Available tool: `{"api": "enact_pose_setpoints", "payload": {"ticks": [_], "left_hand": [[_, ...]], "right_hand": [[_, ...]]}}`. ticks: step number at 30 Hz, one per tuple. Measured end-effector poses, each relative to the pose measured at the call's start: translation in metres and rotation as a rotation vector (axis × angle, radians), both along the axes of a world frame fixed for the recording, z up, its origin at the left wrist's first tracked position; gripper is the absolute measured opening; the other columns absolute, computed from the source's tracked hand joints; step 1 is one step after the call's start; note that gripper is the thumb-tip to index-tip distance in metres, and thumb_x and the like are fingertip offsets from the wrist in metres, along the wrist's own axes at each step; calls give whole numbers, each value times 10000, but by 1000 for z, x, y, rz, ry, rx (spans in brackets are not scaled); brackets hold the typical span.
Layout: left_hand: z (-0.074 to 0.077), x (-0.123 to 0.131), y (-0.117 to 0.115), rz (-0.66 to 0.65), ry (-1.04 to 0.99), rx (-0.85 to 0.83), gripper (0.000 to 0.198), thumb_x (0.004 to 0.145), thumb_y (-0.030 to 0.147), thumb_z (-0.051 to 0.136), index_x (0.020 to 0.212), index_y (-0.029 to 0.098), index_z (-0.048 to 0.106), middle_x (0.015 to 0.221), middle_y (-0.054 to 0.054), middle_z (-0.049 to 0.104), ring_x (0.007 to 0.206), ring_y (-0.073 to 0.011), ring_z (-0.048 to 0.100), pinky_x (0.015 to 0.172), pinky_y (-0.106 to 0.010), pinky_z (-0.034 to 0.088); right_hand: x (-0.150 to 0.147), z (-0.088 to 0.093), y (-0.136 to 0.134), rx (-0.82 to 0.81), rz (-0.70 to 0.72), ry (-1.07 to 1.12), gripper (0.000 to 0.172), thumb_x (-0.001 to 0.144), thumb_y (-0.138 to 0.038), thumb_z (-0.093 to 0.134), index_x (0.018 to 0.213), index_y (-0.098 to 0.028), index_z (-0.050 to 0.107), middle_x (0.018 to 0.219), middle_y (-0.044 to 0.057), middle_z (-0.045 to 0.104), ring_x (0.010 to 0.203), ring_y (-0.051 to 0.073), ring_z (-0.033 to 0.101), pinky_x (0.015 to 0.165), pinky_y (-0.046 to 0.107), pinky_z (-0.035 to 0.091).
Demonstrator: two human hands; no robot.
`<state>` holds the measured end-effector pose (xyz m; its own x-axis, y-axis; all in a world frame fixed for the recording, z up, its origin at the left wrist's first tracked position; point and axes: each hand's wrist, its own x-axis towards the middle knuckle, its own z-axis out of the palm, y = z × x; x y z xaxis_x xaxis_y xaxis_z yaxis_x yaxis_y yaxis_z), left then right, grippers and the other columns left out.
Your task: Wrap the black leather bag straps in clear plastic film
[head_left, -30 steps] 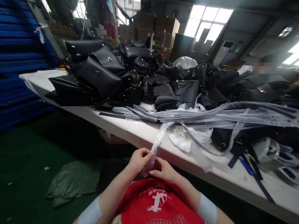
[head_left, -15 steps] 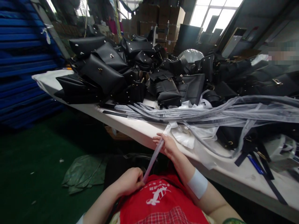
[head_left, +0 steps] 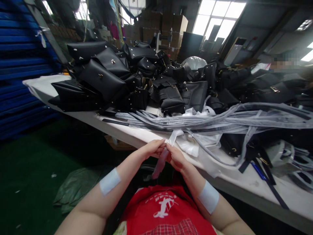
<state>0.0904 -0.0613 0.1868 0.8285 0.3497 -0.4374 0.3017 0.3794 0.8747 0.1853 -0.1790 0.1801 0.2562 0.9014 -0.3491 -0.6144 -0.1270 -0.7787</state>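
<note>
A narrow strip of translucent plastic sleeve [head_left: 160, 164] hangs down over the table's front edge, its upper part lying white on the tabletop. My left hand [head_left: 154, 147] is closed at the strip, fingertips meeting those of the other hand. From the other side my right hand [head_left: 175, 158] pinches the same strip between thumb and fingers. Just beyond the hands lies a long bundle of plastic-sleeved black straps [head_left: 195, 120]. Crumpled white plastic [head_left: 187, 145] rests beside my right hand. The fingers partly hide where the strip is gripped.
Black bags [head_left: 102, 78] are heaped along the white table [head_left: 139, 135]. At right lie a blue pen [head_left: 258, 170], loose black straps and a clear roll. Blue stacked panels [head_left: 22, 71] stand at left, and a green sack [head_left: 75, 187] is on the floor. A person is partly visible far right.
My left hand has moved up and forward from the strip's lower end, near the apron, to beside my right hand. The strip's lower end now hangs loose. The view has shifted slightly.
</note>
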Motion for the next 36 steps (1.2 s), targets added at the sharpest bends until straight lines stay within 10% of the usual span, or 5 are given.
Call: {"api": "enact_pose_setpoints", "payload": {"ticks": [5, 12, 24, 30, 36], "left_hand": [[7, 70, 15, -92, 20, -34, 358, 752, 488, 692, 646, 152, 632, 375, 35, 459, 342, -133, 422, 414, -260, 381], [17, 115, 22, 147, -60, 98, 225, 746, 357, 715, 745, 141, 652, 613, -19, 654, 556, -149, 567, 578, -269, 463], [4, -12, 3, 278, 59, 338, 462, 641, 605, 697, 589, 162, 575, 476, 57, 474, 448, -80, 359, 443, -212, 217], [-4, -77, -32, 349, 87, 268, 497, 656, 648, 673, 674, 157, 595, 550, 32, 542, 486, -88, 427, 472, -205, 303], [-22, -109, -52, 289, 86, 304, 407, 709, 562, 682, 691, 161, 621, 573, 24, 589, 504, -103, 488, 489, -209, 369]], "right_hand": [[5, 0, -3, -48, 38, -83, 431, 790, -566, 645, 888, -146, 646, 795, 85, 718, 782, 222, 678, 749, 359, 493], [-9, -9, -10, -65, 134, -155, 569, 759, -650, 634, 931, -109, 666, 801, 113, 724, 754, 227, 671, 801, 399, 492], [64, 23, 5, -155, -250, -260, 330, 863, -452, 613, 1068, -194, 611, 1126, 113, 676, 1003, 198, 655, 784, 295, 538], [24, 9, 6, -151, 52, -95, 324, 849, -446, 648, 981, -151, 625, 970, 114, 708, 843, 187, 696, 691, 272, 553], [3, -8, 15, -166, -85, -22, 229, 834, -368, 659, 950, -172, 633, 862, 51, 732, 719, 150, 681, 660, 267, 546]]}}
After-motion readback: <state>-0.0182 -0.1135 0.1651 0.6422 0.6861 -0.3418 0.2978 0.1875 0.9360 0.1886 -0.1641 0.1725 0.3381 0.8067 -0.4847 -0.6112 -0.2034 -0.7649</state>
